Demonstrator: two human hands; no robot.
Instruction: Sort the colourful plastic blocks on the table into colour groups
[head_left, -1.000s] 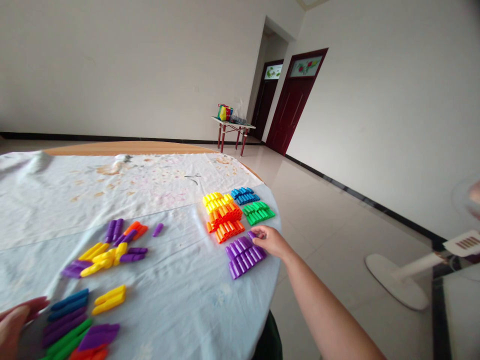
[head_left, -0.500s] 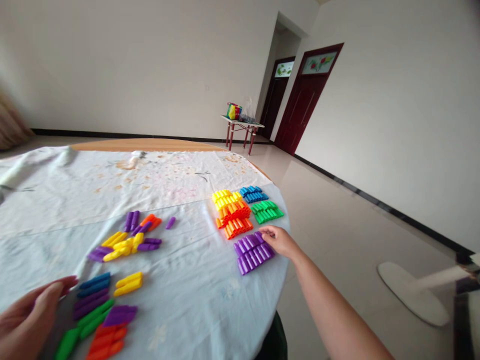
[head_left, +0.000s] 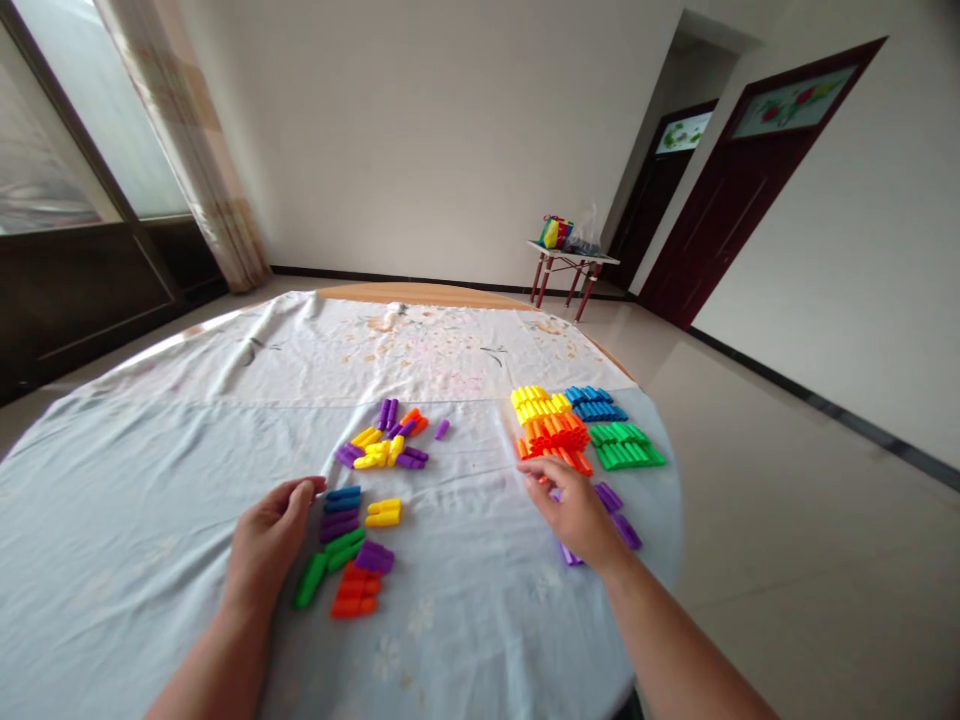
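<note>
My left hand (head_left: 274,530) is closed at the left of a group of short plastic tubes, its fingertips next to two blue tubes (head_left: 343,498). Whatever it may hold is hidden. Near it lie purple tubes (head_left: 340,525), green tubes (head_left: 345,550), yellow tubes (head_left: 384,512) and orange-red tubes (head_left: 355,590). My right hand (head_left: 574,505) hovers, thumb and fingers slightly apart, with nothing visible between them. It partly covers rows of purple tubes (head_left: 625,530), and its fingertips are just in front of the orange tube stack (head_left: 555,433).
Beyond the orange stack are yellow tubes (head_left: 536,403), blue tubes (head_left: 595,404) and green tubes (head_left: 626,446). A mixed pile (head_left: 382,452) and one lone purple tube (head_left: 442,429) lie mid-table. The round table wears a wrinkled cloth (head_left: 465,620). A small side table (head_left: 574,255) stands behind.
The view has swung left. My right hand has moved from the far edge of the purple rows leftward, toward the orange stack's front. My left hand stays beside the blue tubes.
</note>
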